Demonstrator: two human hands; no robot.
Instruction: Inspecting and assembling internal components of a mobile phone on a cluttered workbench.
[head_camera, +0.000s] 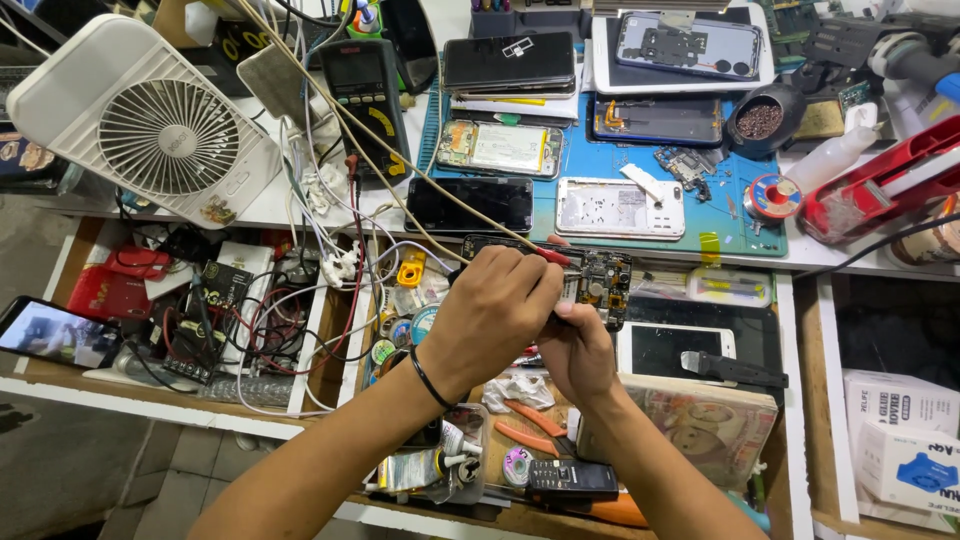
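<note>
L hand (492, 312) & R hand (577, 350) curled, touching.

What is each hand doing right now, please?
Left hand: closed on a thin red-tipped probe touching the small dark circuit board.
Right hand: closed, holding that circuit board from below.

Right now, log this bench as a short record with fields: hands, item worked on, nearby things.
left hand: holds a red-tipped probe over the board
right hand: grips the circuit board from below
work item: bare phone circuit board, held above the open drawer
bench top: blue mat with opened phones, multimeter, white fan
drawer: orange-handled pliers, white phone
</note>
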